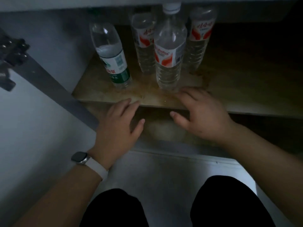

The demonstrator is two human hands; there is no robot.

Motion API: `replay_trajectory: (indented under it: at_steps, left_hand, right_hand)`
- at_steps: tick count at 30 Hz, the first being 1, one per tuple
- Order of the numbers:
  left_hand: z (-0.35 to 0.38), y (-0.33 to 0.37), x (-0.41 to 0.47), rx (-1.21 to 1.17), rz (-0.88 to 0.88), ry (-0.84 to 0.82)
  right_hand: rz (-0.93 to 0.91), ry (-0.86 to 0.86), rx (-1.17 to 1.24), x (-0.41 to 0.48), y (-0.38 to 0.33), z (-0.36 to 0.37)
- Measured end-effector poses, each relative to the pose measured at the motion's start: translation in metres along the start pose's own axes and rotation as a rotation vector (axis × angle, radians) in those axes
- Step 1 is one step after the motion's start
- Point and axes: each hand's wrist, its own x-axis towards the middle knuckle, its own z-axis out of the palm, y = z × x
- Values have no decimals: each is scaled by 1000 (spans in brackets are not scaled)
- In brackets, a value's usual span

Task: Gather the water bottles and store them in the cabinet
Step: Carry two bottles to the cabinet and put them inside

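four water bottles (169,51) stand upright on the cabinet shelf (101,94) at upper centre. the left hand (118,126) and right hand (201,112) hover at its front edge, fingers relaxed, holding nothing. storing looks finished; next probably calls for closing the cabinet.

The front bottle (168,51) before you carried a red-and-white label with red Latin letters reading "ahaha"; the first letter was turned out of sight. To its left, the green-labelled bottle (114,59) showed white Chinese characters low on the green band, ending in 净水, with a line of red characters above them too blurred to read. The back left bottle (144,38) and the back right bottle (200,35) bore red brush-style Chinese characters on white, not legible.
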Motion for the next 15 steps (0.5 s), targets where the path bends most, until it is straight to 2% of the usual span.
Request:
replay_trajectory:
  at_steps: [7,15]
  left_hand:
    - [-89,44,-39,169,30,-157]
    - [-232,106,-58,191,81,-257]
  right_hand:
    - [56,-211,41,-40,-45,-69]
    - [-1,-304,39,-65,-103,-214]
